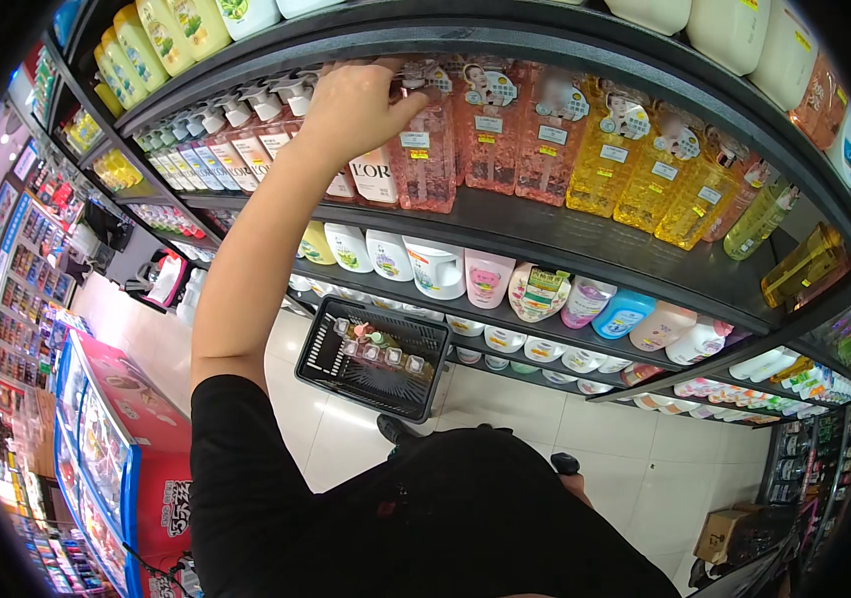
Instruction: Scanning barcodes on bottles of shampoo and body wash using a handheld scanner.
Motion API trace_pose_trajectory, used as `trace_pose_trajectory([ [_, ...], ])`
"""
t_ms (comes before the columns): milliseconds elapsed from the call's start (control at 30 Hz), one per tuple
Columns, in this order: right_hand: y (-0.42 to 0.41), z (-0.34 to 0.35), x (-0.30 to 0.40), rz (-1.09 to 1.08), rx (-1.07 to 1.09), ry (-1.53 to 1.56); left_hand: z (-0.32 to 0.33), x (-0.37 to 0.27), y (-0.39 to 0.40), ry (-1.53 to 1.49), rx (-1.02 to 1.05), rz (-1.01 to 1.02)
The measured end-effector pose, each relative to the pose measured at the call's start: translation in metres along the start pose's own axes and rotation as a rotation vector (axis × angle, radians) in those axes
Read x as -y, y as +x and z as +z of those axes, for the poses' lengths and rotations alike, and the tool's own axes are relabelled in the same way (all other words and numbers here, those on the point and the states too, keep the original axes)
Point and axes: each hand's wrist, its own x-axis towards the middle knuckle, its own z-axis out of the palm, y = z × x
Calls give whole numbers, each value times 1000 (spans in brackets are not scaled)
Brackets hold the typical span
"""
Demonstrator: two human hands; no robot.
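My left hand [358,105] reaches up to the shelf, palm down, its thumb at the top of a clear pink bottle [425,168] with flecks inside. The other fingers are partly hidden under the shelf above, so its grip is unclear. White-labelled pump bottles [373,179] stand left of that bottle; more pink bottles [489,142] and yellow bottles [596,168] stand to its right. Low at my right side, my right hand [577,487] is mostly hidden by my black shirt. It holds a black object [565,463] with a rounded end.
A black plastic shopping basket [429,404] holding several bottles is by the lower shelves, near my shoe [392,430]. Large body-wash bottles [433,265] line the shelf below. A red and blue display freezer [134,463] stands left; a cardboard box [721,534] sits lower right.
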Motion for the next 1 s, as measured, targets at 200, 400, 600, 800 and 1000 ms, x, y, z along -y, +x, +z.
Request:
trace_pose_trajectory([
  [200,-8,-2,4,16,-57,-115,3,4,-1,-25,-76,59],
  [400,-1,-2,1,33,-44,-91,7,4,1,-25,-84,43],
  [600,-7,-3,0,-7,-4,7,9,-3,2,97,-129,28],
  [800,-43,-3,29,-1,-35,-15,15,-2,1,131,-169,23],
  [1000,-66,-12,45,-79,-98,-157,4,-7,4,66,-77,0],
])
